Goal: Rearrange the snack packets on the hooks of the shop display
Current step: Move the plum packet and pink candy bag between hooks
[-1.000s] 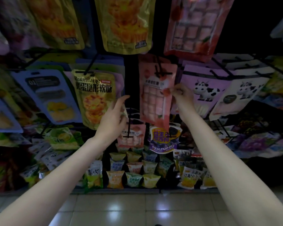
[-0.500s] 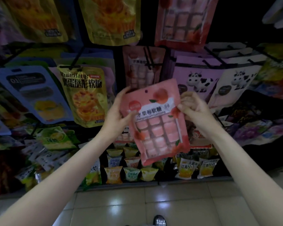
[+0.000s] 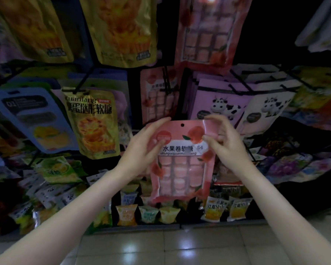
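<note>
Straightened since tilt, pink packet upright (hole up), left hand, right hand pinching it.

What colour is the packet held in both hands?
Pink packet, with peach pictures; head view.

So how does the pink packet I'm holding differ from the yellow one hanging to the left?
The pink packet is off the display, held in both hands; the yellow packet hangs on a hook. The pink one shows rows of pink pieces and peach pictures, the yellow one a stack of egg tarts. The pink one's punched hole is free. Both are flat sweet pouches with printed Chinese labels.
</note>
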`<action>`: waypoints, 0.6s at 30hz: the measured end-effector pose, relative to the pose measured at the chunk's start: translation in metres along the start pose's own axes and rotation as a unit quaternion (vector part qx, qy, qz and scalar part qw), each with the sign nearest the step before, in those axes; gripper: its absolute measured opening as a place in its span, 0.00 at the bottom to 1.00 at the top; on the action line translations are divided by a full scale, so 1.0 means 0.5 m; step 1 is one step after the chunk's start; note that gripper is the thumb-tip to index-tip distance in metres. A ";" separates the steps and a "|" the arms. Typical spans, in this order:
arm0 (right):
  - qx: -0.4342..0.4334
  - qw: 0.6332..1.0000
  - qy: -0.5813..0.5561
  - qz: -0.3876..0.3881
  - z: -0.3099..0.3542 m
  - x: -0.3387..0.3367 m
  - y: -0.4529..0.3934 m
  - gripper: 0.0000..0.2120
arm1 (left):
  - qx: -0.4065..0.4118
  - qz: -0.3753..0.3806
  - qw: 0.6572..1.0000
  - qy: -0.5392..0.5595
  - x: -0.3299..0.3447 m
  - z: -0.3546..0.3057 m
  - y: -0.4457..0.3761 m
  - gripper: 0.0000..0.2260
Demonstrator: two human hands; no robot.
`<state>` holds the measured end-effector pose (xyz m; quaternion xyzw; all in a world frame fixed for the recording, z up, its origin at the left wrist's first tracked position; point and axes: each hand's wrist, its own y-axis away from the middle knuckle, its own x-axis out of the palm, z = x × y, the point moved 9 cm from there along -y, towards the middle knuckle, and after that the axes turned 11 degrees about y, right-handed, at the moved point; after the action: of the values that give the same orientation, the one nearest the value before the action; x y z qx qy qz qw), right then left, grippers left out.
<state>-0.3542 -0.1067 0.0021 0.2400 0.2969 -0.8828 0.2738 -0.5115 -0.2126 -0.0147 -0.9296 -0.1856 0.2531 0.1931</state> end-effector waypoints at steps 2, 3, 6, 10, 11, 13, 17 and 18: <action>-0.027 0.999 0.006 -0.046 0.032 -0.054 -0.014 0.20 | 0.051 -0.019 0.998 -0.019 -0.005 -0.053 -0.032 0.21; -0.031 0.998 -0.001 -0.062 0.041 -0.077 -0.020 0.18 | 0.077 -0.031 0.996 -0.022 -0.007 -0.077 -0.048 0.20; -0.015 0.996 -0.001 -0.086 0.043 -0.127 -0.036 0.16 | 0.124 -0.071 0.990 -0.008 -0.005 -0.128 -0.091 0.15; 0.017 0.999 0.008 -0.029 0.016 -0.135 -0.040 0.13 | 0.113 -0.088 0.990 0.004 0.015 -0.131 -0.106 0.13; 0.025 0.999 0.016 -0.015 0.006 -0.130 -0.038 0.14 | 0.111 -0.083 0.990 0.001 0.020 -0.123 -0.100 0.13; 0.041 0.999 0.027 0.005 -0.003 -0.108 -0.035 0.16 | 0.099 -0.063 0.993 -0.016 0.028 -0.095 -0.081 0.14; -0.006 0.997 0.069 0.040 0.033 -0.032 -0.066 0.15 | 0.052 -0.051 0.994 -0.082 0.005 -0.036 -0.041 0.20; -0.035 0.995 0.080 0.038 0.050 -0.014 -0.080 0.16 | 0.046 -0.063 0.991 -0.107 -0.009 -0.031 -0.037 0.20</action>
<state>-0.3807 -0.0938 0.0394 0.3116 0.3395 -0.8385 0.2910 -0.5115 -0.2027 0.0079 -0.8737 -0.2518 0.3465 0.2306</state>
